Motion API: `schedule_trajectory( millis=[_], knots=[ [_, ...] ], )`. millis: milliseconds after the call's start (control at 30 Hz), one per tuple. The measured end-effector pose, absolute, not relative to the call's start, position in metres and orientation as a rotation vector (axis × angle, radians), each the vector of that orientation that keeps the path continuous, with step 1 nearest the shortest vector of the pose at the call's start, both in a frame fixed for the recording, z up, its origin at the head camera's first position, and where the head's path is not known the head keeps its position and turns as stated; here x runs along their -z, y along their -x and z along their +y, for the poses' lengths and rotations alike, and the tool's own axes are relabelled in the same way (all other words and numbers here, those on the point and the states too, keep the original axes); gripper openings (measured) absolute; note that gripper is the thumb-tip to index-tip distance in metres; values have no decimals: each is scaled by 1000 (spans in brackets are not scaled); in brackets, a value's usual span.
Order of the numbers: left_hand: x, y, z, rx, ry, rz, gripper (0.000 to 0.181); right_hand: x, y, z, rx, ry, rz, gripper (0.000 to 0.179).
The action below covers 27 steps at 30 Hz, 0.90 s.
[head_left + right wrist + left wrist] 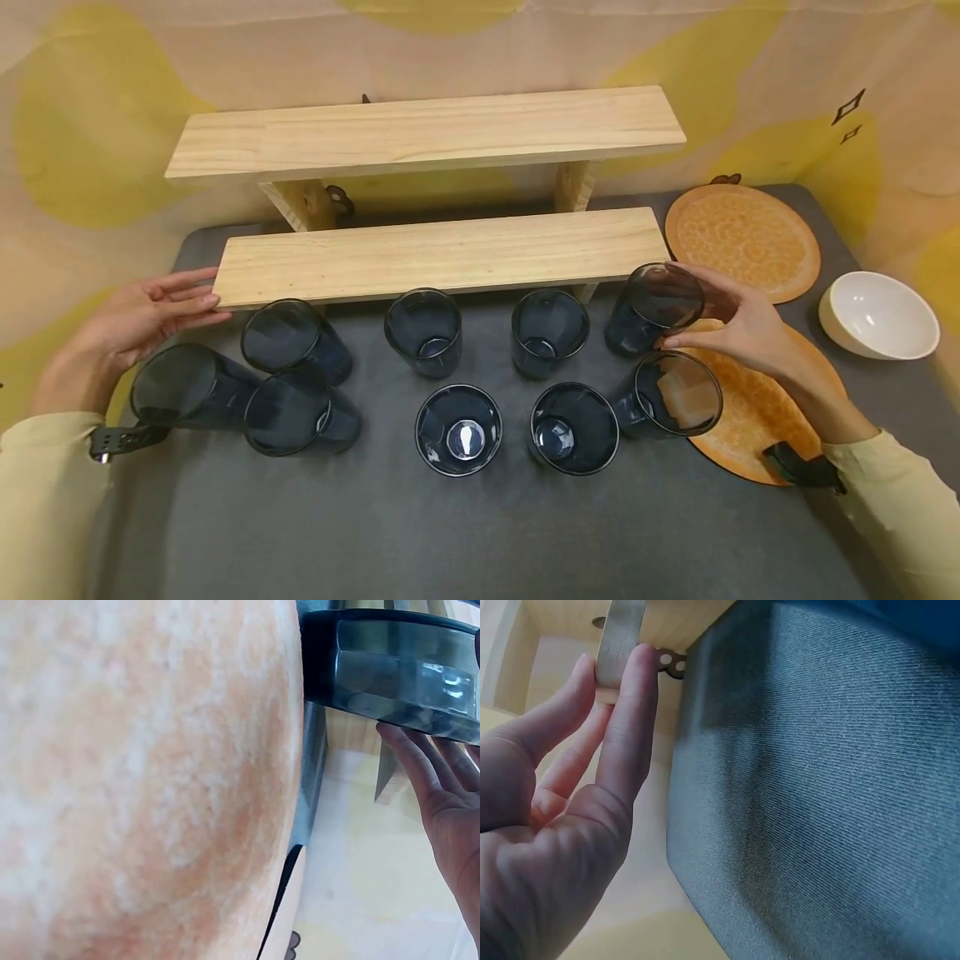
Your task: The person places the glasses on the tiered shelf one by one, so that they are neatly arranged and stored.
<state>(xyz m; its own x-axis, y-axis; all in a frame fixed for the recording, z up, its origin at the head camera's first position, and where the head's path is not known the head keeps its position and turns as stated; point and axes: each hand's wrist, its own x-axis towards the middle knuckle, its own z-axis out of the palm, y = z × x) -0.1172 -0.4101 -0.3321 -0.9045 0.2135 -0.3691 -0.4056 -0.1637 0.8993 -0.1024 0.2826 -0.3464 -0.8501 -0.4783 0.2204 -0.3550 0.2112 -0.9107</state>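
Observation:
My left hand (153,317) pinches the left end of the lower board (442,257) of a pale wooden two-tier shelf. In the left wrist view, thumb and fingers (630,720) lie on either side of that board end (620,652). At the right, my right hand (742,321) grips a dark tinted drinking glass (633,321) from its right side, near the shelf's right end. The right wrist view shows fingertips (401,746) against this glass (405,675). Another glass (637,412) stands just in front of it.
Several more tinted glasses (423,333) stand upright in front of the shelf, some close to my left wrist. Two round orange-brown mats (742,242) and a white bowl (881,317) lie at the right. The shelf's upper board (427,133) runs along the patterned cloth backdrop.

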Motion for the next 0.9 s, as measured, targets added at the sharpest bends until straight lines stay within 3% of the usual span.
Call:
schedule_trajectory(
  millis=[233,900],
  knots=[
    [331,117,-410,-2102,204,1720,43,337,100,283,1540,696,2603,92],
    [336,116,-410,-2100,151,1715,44,299,125,280,2038,820,2078,87]
  ],
)
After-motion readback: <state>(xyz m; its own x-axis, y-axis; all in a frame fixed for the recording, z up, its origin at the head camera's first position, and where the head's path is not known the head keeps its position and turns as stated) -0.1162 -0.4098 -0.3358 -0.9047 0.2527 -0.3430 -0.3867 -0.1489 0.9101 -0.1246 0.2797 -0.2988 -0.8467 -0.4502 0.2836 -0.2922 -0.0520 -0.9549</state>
